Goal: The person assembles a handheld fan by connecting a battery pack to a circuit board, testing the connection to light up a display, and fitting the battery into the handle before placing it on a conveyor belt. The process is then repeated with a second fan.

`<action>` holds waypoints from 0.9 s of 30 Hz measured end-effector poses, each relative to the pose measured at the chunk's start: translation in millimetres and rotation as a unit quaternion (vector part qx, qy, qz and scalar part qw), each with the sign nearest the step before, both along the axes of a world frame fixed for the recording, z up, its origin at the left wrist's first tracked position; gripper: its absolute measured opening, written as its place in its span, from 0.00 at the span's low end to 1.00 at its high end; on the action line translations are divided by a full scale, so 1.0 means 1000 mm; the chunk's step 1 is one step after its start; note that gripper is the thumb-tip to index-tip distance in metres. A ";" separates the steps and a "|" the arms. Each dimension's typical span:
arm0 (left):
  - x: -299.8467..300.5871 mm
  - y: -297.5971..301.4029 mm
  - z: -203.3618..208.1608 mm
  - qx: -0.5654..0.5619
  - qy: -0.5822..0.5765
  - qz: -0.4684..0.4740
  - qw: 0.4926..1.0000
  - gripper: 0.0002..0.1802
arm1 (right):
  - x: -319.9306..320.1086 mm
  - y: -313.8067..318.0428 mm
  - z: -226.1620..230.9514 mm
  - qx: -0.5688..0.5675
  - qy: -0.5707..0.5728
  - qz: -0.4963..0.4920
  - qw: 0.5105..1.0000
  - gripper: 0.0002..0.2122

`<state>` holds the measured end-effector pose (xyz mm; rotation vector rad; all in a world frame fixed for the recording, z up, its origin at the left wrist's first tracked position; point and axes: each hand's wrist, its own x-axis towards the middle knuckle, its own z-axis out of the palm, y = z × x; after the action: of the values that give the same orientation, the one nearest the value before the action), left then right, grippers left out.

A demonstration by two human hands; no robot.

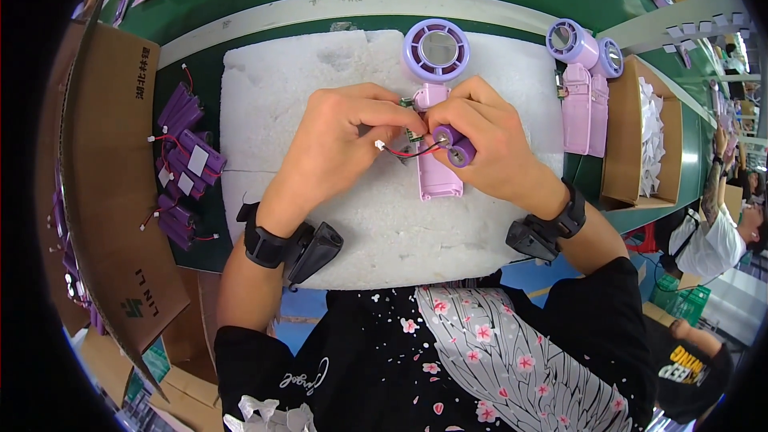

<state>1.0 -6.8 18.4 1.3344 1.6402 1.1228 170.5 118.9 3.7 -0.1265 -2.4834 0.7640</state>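
A fan with a round lilac head and an open pink handle shell lies on a white foam pad, its handle toward me. My right hand is closed around a purple two-cell battery pack, held over the handle with the cell ends toward me. Red and black wires run from it to a small white connector below my left fingers. My left hand pinches at a small green circuit board beside the handle. My fingers cover most of the board and the upper handle.
Several wired purple battery packs lie left of the foam pad, beside a tall cardboard box. On the right are more fan heads, a pink shell and a carton of white pieces. Co-workers sit farther right.
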 end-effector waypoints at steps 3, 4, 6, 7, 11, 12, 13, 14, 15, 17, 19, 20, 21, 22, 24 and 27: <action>-0.001 0.001 -0.002 0.025 0.030 -0.025 0.999 0.16 | 0.001 0.001 -0.001 0.018 -0.024 0.004 1.000 0.14; -0.001 0.001 -0.003 0.036 0.045 -0.036 0.998 0.16 | 0.002 0.000 -0.001 0.018 -0.023 0.006 1.000 0.14; 0.000 0.000 -0.001 0.054 0.037 -0.049 0.997 0.16 | 0.004 -0.001 0.001 0.017 -0.033 0.005 0.999 0.14; 0.000 0.000 -0.001 0.071 0.027 -0.064 0.995 0.16 | 0.005 -0.001 0.001 0.017 -0.038 0.004 0.999 0.14; 0.002 0.001 0.001 0.036 -0.028 -0.061 0.997 0.14 | 0.005 -0.003 0.004 -0.044 -0.032 -0.001 0.999 0.15; 0.002 0.001 0.000 0.009 -0.052 -0.051 0.997 0.14 | 0.005 -0.002 0.004 -0.044 -0.030 -0.002 0.999 0.15; 0.002 0.002 -0.003 0.009 -0.049 -0.053 0.997 0.14 | 0.005 0.000 0.004 -0.046 -0.003 -0.002 0.999 0.14; 0.002 0.002 -0.007 0.032 -0.067 -0.043 0.996 0.12 | 0.005 0.001 0.003 -0.048 0.024 0.000 0.999 0.14; 0.003 0.004 -0.009 0.055 -0.084 -0.033 0.994 0.11 | 0.004 0.002 0.002 -0.050 0.050 0.001 0.997 0.13; 0.001 0.003 -0.012 0.078 -0.100 -0.024 0.992 0.11 | 0.005 0.001 -0.002 -0.074 0.071 -0.012 0.995 0.12; -0.003 0.000 -0.007 0.021 -0.116 -0.045 0.992 0.10 | 0.006 0.000 -0.005 -0.121 0.106 -0.037 0.986 0.11; -0.004 0.000 -0.006 -0.008 -0.125 -0.055 0.991 0.11 | 0.006 0.000 -0.004 -0.121 0.108 -0.038 0.986 0.11; -0.004 0.000 -0.006 -0.008 -0.124 -0.056 0.991 0.11 | 0.006 0.001 -0.002 -0.118 0.102 -0.030 0.987 0.11; -0.004 -0.001 -0.009 0.002 -0.140 -0.048 0.989 0.10 | 0.006 0.001 0.000 -0.115 0.097 -0.022 0.988 0.10; -0.004 -0.001 -0.012 0.023 -0.170 -0.030 0.985 0.08 | 0.007 0.001 0.003 -0.112 0.092 -0.015 0.989 0.10; -0.007 -0.002 -0.011 0.012 -0.169 -0.046 0.984 0.07 | 0.010 0.001 0.005 -0.084 0.041 -0.011 0.996 0.07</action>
<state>-5.9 -8.5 7.6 1.1474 1.3096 1.2402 180.6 120.1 8.7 -0.1783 -2.3349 0.9489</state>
